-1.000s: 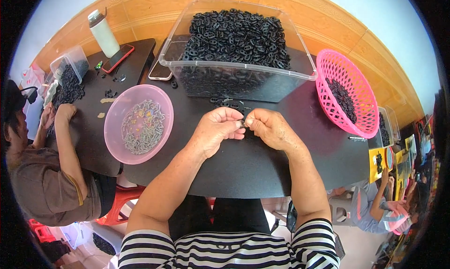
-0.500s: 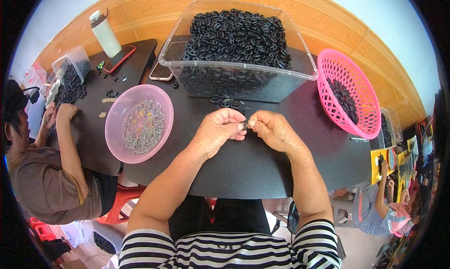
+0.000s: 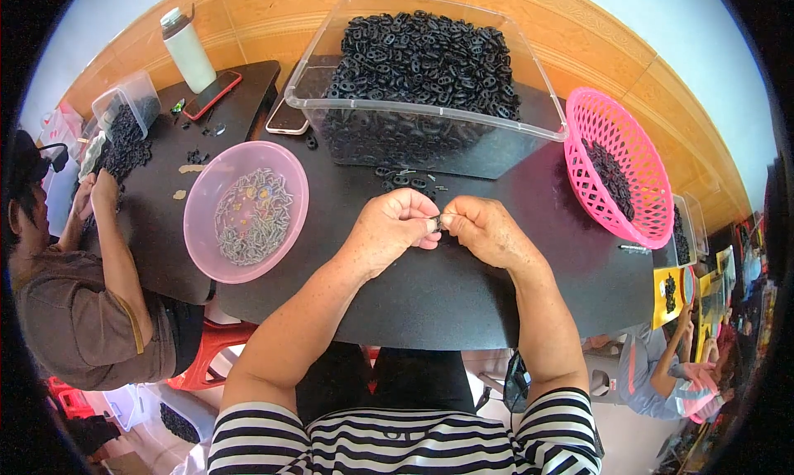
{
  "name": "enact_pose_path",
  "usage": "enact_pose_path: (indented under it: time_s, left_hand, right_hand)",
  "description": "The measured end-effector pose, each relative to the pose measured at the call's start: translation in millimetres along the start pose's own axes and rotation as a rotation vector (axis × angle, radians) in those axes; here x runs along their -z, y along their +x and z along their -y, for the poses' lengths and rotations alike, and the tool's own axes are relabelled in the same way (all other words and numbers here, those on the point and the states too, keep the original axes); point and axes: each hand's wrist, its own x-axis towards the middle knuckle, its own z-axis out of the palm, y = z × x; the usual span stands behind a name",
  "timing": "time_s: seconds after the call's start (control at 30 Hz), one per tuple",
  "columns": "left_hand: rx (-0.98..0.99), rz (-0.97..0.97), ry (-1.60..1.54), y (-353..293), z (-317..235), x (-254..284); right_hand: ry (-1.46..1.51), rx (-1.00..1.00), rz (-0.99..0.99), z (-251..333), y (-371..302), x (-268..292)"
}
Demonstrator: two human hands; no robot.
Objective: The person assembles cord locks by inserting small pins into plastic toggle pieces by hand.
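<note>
A pale bottle (image 3: 190, 55) stands near 1 red-edged phone (image 3: 212, 95).

- The view comes from a fisheye camera on the person's head, the left of a side-by-side pair, above the striped shirt (image 3: 405, 446).
- It faces down and forward, across the dark table (image 3: 422, 305) to the orange tiled wall (image 3: 273, 14).
- It is near, with left grip (image 3: 393, 227) and right grip (image 3: 486, 231) about mid-view.
- Its wide lens bends straight edges toward a black rim.
</note>
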Motion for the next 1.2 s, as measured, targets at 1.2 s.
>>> enact_pose_path:
  time_s: [1.2]
  left_hand:
    - [-0.037, -0.08, -0.11, 5, 6, 1]
  right_hand:
    - [0.528, -0.2, -0.025, -10, 6, -6]
